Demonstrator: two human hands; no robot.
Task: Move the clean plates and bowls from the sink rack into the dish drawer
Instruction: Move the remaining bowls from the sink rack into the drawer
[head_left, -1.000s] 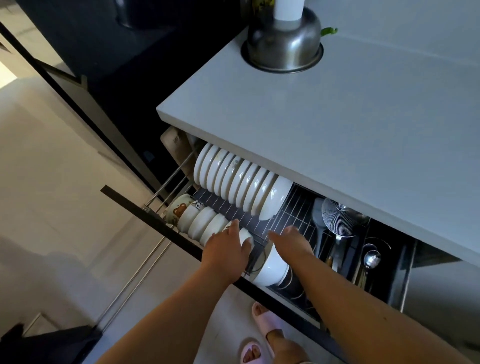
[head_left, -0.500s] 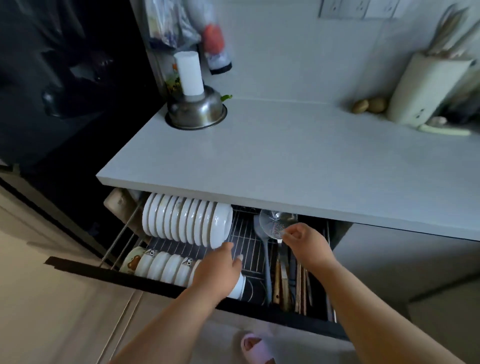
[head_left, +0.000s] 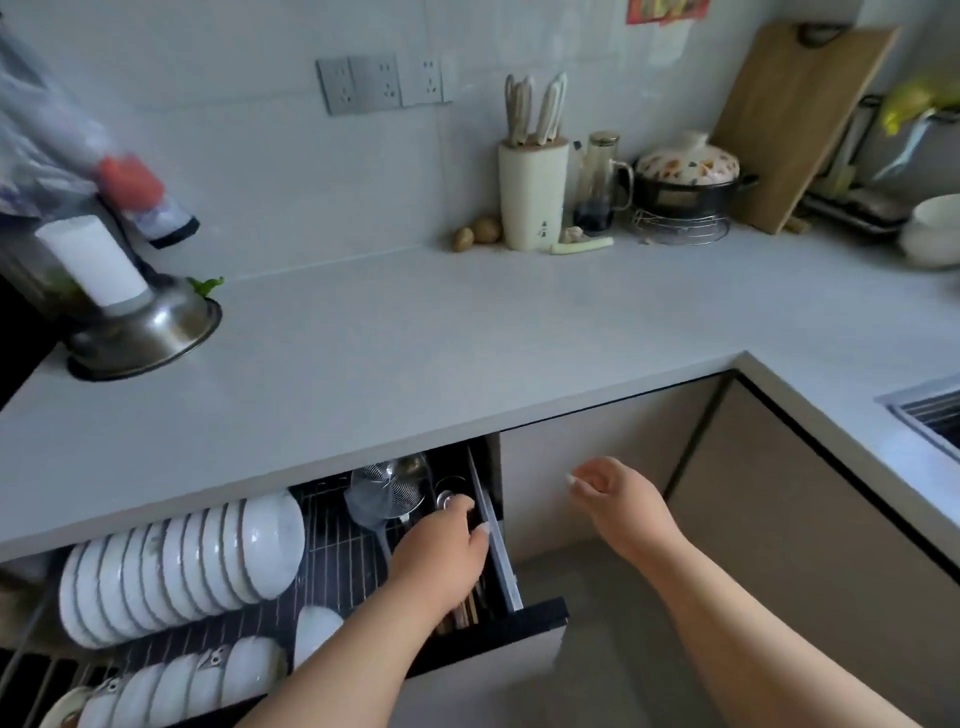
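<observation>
Grey countertop (head_left: 415, 364) fills most of what I see now, with the open dish drawer (head_left: 535, 618) below its edge. Half a second ago I was looking down into the drawer, my left hand on the front row of bowls and my right over the utensil section; now my gaze has lifted toward the corner and both hands have come off the crockery. My left hand (head_left: 441, 551) hangs over the utensil compartment beside the mesh skimmer (head_left: 387, 491), fingers loosely bent, and whether they touch anything beneath I cannot tell. My right hand (head_left: 615, 499) is out in front of the cabinet door (head_left: 597, 457), fingers loosely curled and empty.

I judge that load to be seated: the plates (head_left: 182, 564) stand on edge in the back row, and the small bowls (head_left: 202, 675) stand in the front row. Next I need the sink (head_left: 930, 415) side, off to my right, where stacked white bowls (head_left: 932, 231) wait on the counter near a rack at the frame's edge.

Around me: a steel basin (head_left: 150, 332), knife block (head_left: 532, 192), glass jug (head_left: 602, 182), lidded casserole pot (head_left: 688, 179) and cutting board (head_left: 795, 119). The drawer stands open in front of me, so I should step round it.
</observation>
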